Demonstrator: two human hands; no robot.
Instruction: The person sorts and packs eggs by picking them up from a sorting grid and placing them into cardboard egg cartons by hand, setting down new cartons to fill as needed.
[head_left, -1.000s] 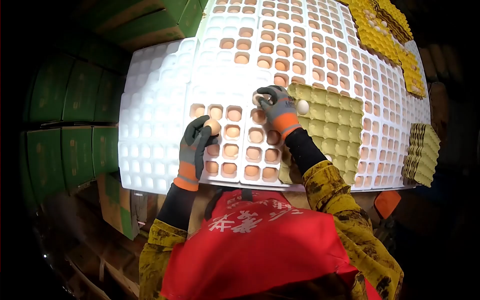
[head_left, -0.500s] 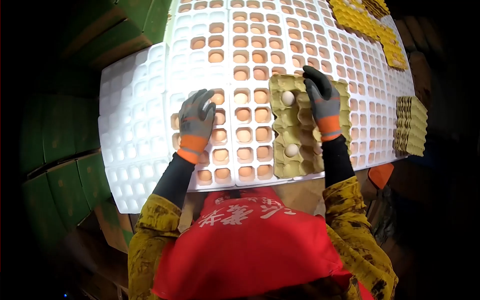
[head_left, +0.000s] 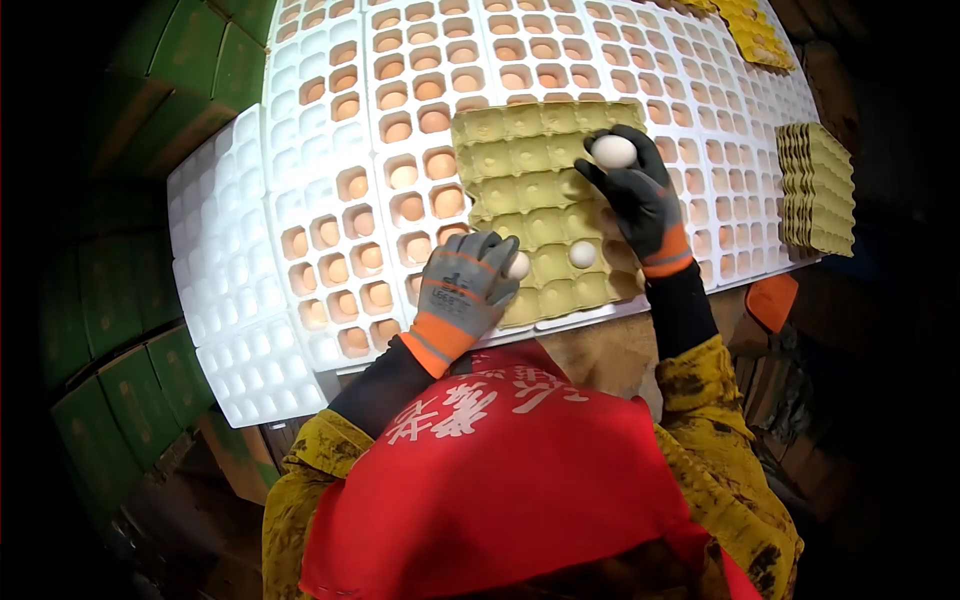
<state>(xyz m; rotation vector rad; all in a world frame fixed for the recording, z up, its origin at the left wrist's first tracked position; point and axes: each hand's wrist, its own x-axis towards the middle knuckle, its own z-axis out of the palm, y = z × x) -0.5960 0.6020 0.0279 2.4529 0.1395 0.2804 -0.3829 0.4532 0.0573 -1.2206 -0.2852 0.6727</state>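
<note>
My right hand (head_left: 640, 195), in a grey and orange glove, grips a pale egg (head_left: 613, 152) between thumb and fingers over the right side of a yellow-green pulp egg tray (head_left: 540, 222). Another light egg (head_left: 582, 253) rests in a cup of that tray, between the two hands. At the tray's lower left, my left hand (head_left: 463, 287) curls its fingers round an egg (head_left: 517, 266), partly hidden by the glove. The pulp tray lies on top of white foam egg trays (head_left: 385, 165), where brown eggs (head_left: 403, 173) fill many of the hollows.
White foam trays with unfilled hollows (head_left: 225, 215) extend along the left. A stack of pulp trays (head_left: 815, 190) stands at the right edge, and yellow trays (head_left: 757, 40) lie at the far right. Green boxes (head_left: 140, 390) are piled on the left.
My left hand has gone from the foam tray to the pulp tray and closed round an egg. My right hand now holds up a pale egg. The camera view has shifted.
</note>
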